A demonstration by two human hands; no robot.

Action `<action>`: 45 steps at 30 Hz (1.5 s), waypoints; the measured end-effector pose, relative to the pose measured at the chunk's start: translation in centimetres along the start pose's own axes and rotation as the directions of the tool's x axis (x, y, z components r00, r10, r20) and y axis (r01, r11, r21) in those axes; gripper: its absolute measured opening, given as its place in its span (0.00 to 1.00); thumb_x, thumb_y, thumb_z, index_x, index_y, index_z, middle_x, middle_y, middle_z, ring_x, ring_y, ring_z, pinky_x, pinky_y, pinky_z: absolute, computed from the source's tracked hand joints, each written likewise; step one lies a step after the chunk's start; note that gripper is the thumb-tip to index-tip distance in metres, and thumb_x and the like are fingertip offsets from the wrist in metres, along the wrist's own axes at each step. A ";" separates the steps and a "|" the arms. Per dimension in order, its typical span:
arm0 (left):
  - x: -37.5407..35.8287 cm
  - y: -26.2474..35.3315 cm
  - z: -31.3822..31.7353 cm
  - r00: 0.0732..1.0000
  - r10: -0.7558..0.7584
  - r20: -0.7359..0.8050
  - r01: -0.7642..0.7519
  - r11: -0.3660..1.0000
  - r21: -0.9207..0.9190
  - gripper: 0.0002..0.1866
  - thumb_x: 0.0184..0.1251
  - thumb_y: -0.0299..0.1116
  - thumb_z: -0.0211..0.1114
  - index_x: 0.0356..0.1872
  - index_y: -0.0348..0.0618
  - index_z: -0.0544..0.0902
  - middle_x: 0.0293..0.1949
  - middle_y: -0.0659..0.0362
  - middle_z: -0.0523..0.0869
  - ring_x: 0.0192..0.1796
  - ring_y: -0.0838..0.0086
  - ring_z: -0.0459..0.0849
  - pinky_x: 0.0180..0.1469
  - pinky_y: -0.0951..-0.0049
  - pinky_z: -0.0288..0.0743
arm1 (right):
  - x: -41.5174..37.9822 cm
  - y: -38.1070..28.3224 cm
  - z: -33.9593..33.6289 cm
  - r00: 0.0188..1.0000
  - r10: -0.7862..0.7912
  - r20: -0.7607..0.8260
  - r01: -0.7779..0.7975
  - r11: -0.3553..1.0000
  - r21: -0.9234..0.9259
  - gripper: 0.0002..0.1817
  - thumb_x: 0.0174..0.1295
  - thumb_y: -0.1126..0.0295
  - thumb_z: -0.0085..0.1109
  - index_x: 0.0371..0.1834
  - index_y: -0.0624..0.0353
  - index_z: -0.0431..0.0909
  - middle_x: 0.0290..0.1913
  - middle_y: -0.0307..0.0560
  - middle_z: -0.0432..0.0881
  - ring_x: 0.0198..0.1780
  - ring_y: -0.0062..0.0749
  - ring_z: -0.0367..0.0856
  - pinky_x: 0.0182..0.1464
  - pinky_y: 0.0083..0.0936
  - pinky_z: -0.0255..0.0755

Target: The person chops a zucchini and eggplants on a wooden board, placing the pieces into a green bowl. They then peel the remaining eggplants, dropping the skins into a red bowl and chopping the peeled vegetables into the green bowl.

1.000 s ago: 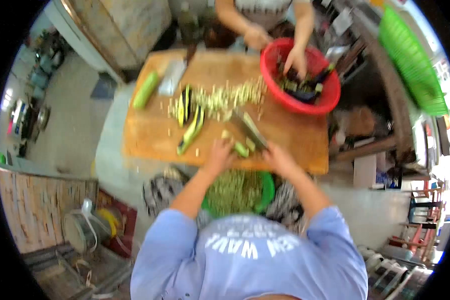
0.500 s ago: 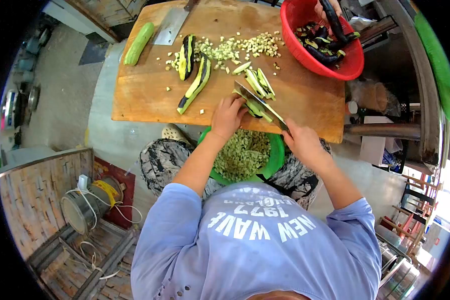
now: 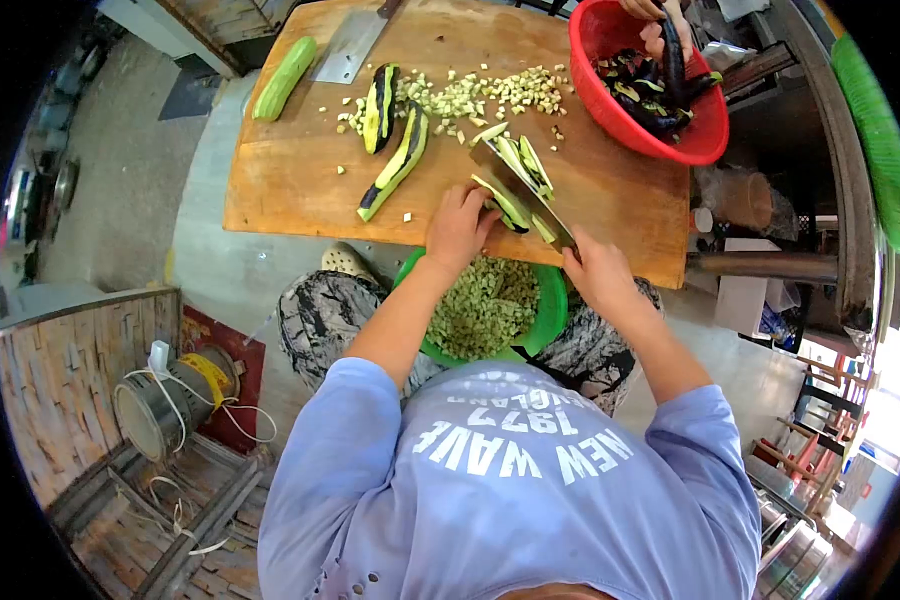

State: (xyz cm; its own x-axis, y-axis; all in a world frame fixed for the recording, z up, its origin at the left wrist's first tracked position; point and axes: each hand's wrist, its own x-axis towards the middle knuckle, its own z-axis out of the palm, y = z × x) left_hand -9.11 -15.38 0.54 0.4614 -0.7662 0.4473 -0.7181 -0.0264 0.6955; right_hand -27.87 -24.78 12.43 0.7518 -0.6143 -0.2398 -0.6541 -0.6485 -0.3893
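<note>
My right hand [image 3: 600, 275] is closed round the handle of a kitchen knife [image 3: 520, 183], its blade slanting up and left over the wooden board. My left hand [image 3: 460, 228] holds a partly peeled eggplant piece [image 3: 508, 207] against the board, left of the blade; its fingertips are partly hidden. Right of the blade lie cut eggplant strips [image 3: 533, 165]. Farther left are two striped, part-peeled eggplants, one upright in view [image 3: 378, 108] and one slanted eggplant [image 3: 395, 170]. Diced pieces [image 3: 460, 98] are scattered behind them.
A second cleaver [image 3: 350, 48] and a pale green squash [image 3: 285, 80] lie on the board [image 3: 290, 170]. At the far right, another person's hand [image 3: 660, 35] holds a dark eggplant over a red basin [image 3: 705, 140]. Below the board's near edge, a green basin [image 3: 552, 310] contains diced pieces.
The knife blade has moved slightly right, away from the piece under my left hand. The other person's hands and eggplant have shifted at the red basin. The view has shifted slightly.
</note>
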 end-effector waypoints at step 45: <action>0.7 0.0 0.8 0.996 -0.075 0.054 0.074 0.997 0.020 0.17 0.49 0.26 0.68 0.42 0.38 0.77 0.42 0.51 0.75 0.47 0.54 0.74 0.48 0.59 0.71 | 1.0 -1.2 0.6 1.000 0.019 -0.024 -0.019 1.000 0.001 0.08 0.61 0.68 0.52 0.37 0.61 0.69 0.27 0.65 0.79 0.32 0.62 0.78 0.37 0.53 0.71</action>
State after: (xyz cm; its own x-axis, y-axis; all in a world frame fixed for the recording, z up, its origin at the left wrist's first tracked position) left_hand -9.21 -16.40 0.37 0.4849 -0.7957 0.3629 -0.6924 -0.0958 0.7152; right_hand -26.24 -24.36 12.18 0.7367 -0.6374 -0.2255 -0.6684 -0.6360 -0.3858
